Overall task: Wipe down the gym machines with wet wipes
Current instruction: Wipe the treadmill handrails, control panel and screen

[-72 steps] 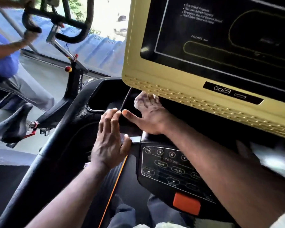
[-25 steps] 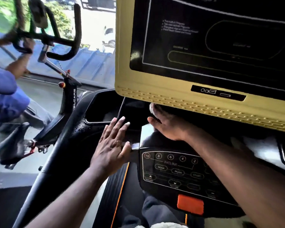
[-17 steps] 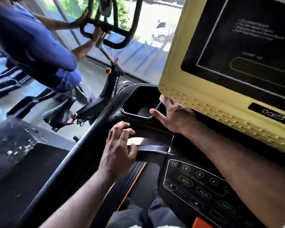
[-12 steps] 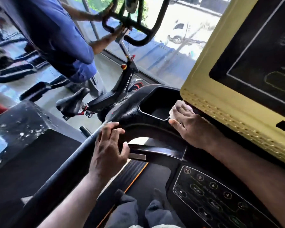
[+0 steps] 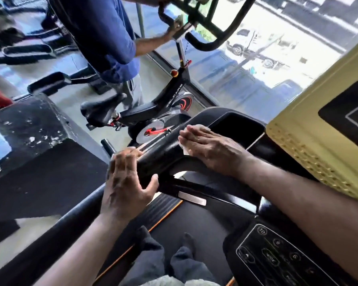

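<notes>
Daylight streaming through a large window [image 5: 236, 79] filling the upper right of the frame, white truck [image 5: 248, 40] showing outside, pale floor [image 5: 151, 71] lying upper centre.

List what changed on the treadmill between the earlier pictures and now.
The right hand slid the wipe left, from under the yellow console past the tray onto the black handrail, where it presses it flat. The left hand shifted from beside the keypad out to the handrail, which it now grips. Unchanged: the wipe stays under the right hand, and the keypad is untouched.
</notes>
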